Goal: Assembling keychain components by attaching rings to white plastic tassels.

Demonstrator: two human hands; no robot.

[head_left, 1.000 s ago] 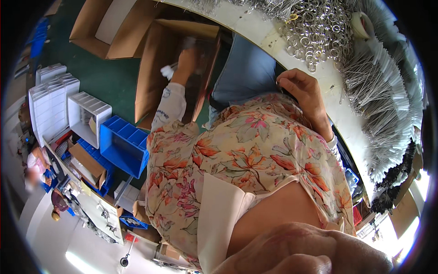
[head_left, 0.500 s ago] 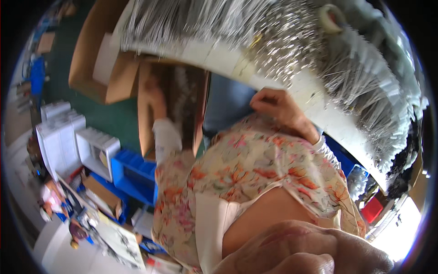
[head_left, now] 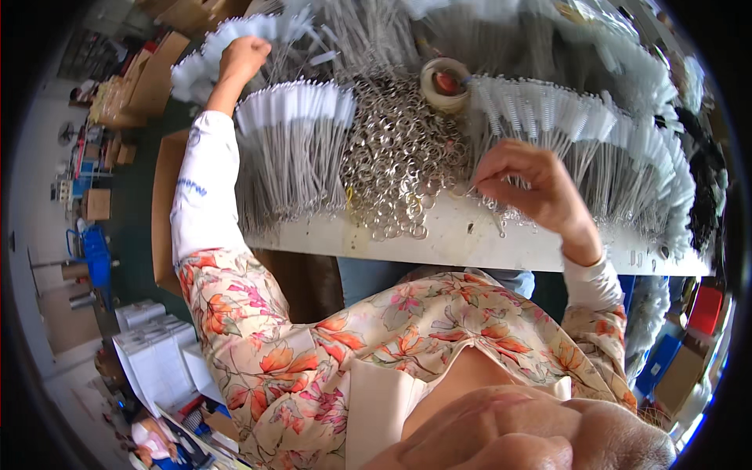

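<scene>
Green floor (head_left: pixel 125 251) runs down the left side of the room, with white crates (head_left: pixel 153 360) below it and another person (head_left: pixel 153 442) small in the lower left corner. Across the top spreads a pale surface (head_left: pixel 313 235) loaded with white-bristled brushes on thin wire stems.

What has just changed most is the place of the left hand (head_left: pixel 241 61). Half a second ago it was down inside the cardboard box (head_left: pixel 166 211) beside the surface; now it is up at the far left, over the back brushes (head_left: pixel 205 63). Its fingers are bent among or just above the white heads, and whether they grip one I cannot tell. The box is now largely hidden by the sleeve and the surface.

The right hand (head_left: pixel 533 184) has changed place too: it was by the lap at the surface's near edge, and is now over the surface, between the heap of metal rings (head_left: pixel 392 141) and the right-hand brushes (head_left: pixel 556 117). Its thumb and forefinger come close together; a thin glint shows at the tips, too small to say whether something is pinched.

Both hands are thus among the brushes and rings, so the work appears to have returned from the box to the surface. Nearer than the left hand stands a front row of brushes (head_left: pixel 294 133), beside the rings; behind the rings lies a roll of tape (head_left: pixel 440 99).
</scene>
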